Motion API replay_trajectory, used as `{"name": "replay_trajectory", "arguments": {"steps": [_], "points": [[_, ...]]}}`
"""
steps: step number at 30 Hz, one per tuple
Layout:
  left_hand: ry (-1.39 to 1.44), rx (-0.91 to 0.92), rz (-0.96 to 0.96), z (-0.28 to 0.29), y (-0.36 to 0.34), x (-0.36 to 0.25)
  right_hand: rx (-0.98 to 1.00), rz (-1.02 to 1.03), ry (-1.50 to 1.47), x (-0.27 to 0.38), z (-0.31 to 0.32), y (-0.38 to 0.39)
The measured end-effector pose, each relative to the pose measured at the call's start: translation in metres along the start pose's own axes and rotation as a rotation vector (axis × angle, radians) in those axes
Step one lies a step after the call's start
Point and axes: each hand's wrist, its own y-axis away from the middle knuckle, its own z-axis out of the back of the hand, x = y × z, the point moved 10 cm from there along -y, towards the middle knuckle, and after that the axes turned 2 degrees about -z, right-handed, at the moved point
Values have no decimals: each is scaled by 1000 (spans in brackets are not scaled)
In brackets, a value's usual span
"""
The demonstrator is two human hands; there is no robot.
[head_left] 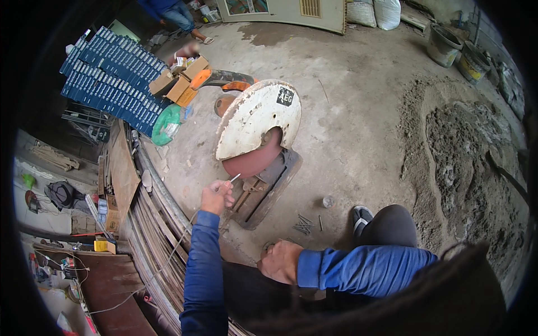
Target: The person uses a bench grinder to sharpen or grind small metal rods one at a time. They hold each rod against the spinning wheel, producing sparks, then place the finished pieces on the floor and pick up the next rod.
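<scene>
A cut-off saw with a worn white guard (255, 115) stands on the concrete in front of me. Its reddish-brown cutting disc (255, 161) shows below the guard, above a dark metal base with a vise (250, 190). My left hand (217, 196) pinches a short thin metal rod (236, 177), its tip close to the disc's lower edge. Bent and curled, my right hand (280, 261) is low near the base's front end; what its fingers hold, if anything, is hidden. Several short metal rods (303, 224) lie on the floor to the right of the base, near a small clear container (328, 201).
Long pipes and bars (159, 224) lie along the left. Behind the saw are stacked blue boxes (115, 75), open cartons (180, 91) and a green coil (166, 124). A sand heap (471, 151) and buckets (444, 47) are at right. Another person's leg (182, 19) shows far back.
</scene>
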Motion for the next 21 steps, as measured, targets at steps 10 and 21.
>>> {"name": "replay_trajectory", "arguments": {"steps": [10,21], "points": [[-48,33,19,-3,1,2,-28,12,13,-1,2,1],[-152,47,38,-7,-5,7,-23,-5,-25,-2,3,2]]}}
